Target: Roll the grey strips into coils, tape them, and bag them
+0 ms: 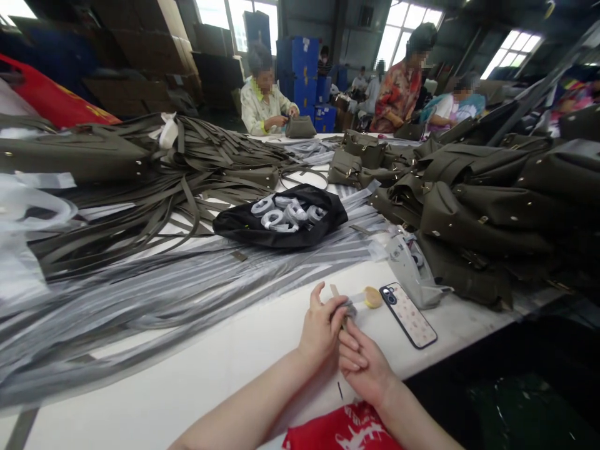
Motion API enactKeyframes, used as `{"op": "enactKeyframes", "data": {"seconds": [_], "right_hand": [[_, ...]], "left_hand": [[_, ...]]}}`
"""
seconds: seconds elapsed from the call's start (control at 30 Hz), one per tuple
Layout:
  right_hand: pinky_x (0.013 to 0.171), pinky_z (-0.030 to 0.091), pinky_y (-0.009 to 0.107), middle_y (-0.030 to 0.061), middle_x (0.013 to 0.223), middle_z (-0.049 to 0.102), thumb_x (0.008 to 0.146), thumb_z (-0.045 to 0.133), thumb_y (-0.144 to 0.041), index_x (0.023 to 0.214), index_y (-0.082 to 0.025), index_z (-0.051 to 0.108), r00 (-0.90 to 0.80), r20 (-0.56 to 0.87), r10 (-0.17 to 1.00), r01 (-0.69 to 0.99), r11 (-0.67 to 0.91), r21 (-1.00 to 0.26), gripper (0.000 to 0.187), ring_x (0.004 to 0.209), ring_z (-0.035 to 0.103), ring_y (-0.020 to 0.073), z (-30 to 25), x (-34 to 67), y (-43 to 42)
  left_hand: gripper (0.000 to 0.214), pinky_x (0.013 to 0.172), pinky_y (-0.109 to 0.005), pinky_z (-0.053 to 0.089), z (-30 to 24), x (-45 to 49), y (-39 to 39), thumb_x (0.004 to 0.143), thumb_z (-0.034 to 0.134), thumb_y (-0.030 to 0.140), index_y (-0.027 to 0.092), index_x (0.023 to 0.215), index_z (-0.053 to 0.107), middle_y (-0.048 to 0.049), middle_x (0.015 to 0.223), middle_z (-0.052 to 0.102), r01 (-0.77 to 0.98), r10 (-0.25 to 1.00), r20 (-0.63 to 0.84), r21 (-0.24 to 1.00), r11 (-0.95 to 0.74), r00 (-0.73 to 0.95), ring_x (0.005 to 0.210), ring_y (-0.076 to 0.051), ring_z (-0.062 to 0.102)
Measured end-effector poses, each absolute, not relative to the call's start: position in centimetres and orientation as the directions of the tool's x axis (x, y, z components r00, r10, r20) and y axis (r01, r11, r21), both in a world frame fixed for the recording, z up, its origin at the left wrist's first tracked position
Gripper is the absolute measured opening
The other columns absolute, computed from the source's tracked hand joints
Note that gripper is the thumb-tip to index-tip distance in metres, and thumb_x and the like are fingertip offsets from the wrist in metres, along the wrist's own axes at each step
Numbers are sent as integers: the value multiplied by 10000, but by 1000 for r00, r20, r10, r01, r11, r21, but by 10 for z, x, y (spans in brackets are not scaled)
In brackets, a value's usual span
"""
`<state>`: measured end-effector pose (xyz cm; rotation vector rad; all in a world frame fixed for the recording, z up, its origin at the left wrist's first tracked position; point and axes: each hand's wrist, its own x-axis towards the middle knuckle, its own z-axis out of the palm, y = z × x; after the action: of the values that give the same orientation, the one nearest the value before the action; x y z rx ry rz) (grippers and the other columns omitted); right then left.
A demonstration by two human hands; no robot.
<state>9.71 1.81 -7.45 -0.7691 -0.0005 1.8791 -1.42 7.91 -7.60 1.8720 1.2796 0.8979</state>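
Note:
My left hand [321,325] and my right hand [363,362] meet over the white table [197,375], close to its front edge. Both sets of fingers are pinched round a small grey wrapped piece [348,306]; a thin tan strip end [334,290] sticks up from it. A small round tan object [373,297] lies just beyond my fingertips. A phone [409,314] in a patterned case lies flat to the right of my hands.
A black bag [281,219] holding several rolled grey straps sits mid-table. Long grey and olive straps [140,206] spread across the left. Olive handbags [478,212] pile up on the right. Other people work at the far end. Red cloth [347,431] lies at the front edge.

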Motion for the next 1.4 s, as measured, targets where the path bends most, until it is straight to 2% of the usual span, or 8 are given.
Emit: {"op": "enactKeyframes", "data": {"seconds": [0.2,0.33,0.5,0.63,0.73,0.83,1.0,1.4], "right_hand": [[339,205,154,-127,513,324,856,652,-410,711,-209,450,-104,-541,835,-626,-477,-617,319,319,144,13,-71,102,21],[381,326,165,-73,615,542,810,714,-389,873,-194,565,-43,-548,835,-521,-487,-701,253,365,403,31,-57,110,9],[754,554,320,72,1106,680,724,784,-274,1286,-259,505,74,-331,941,-35,-329,-944,628,924,684,213,-47,124,-9],[809,523,364,87,987,720,910,553,-269,1111,-228,674,26,-80,996,583,-80,-809,239,890,675,231,-39,139,-16],[791,485,354,84,867,719,957,461,-228,1128,-230,702,-219,62,974,797,215,-565,296,824,649,225,-29,150,-19],[771,470,344,78,826,717,960,497,-254,1073,-227,724,-244,104,964,831,264,-490,255,793,630,219,-22,159,-22],[672,497,299,41,750,707,908,601,-335,769,-235,701,-29,-17,999,672,7,-741,198,704,638,192,-26,162,-33],[585,491,261,8,649,662,723,768,-386,690,-186,615,181,-483,857,97,-504,-858,253,604,603,154,-48,170,-54]], "left_hand": [[292,957,-332,502,-87,-11,81,948,477,331,214,1143,661,-53,1075,706,325,942,50,931,-164,333,1016,-179,649],[296,949,-332,500,-90,-13,87,925,507,352,194,1101,686,-57,1076,720,300,954,16,948,-110,301,999,-189,660],[339,859,-317,535,-85,-17,94,915,512,394,172,1093,695,-54,940,744,235,933,-78,972,-7,351,905,-196,682],[343,829,-303,531,-80,-17,90,898,533,413,166,1063,703,-60,938,742,213,887,-43,975,-64,460,886,-196,678],[333,816,-277,508,-75,-14,79,921,493,402,161,1004,708,-68,938,730,251,807,0,950,-183,591,858,-179,665],[422,749,-261,484,-66,-12,61,977,354,374,158,841,690,-59,782,690,315,707,-16,902,-295,707,735,-158,629],[475,674,-254,450,-49,-16,33,991,263,314,178,685,599,-35,663,615,299,617,-56,907,-298,785,626,-141,565],[342,717,-270,490,-47,-12,15,856,602,338,184,1145,505,-46,926,712,266,650,-165,962,-59,741,761,-162,651]]}}
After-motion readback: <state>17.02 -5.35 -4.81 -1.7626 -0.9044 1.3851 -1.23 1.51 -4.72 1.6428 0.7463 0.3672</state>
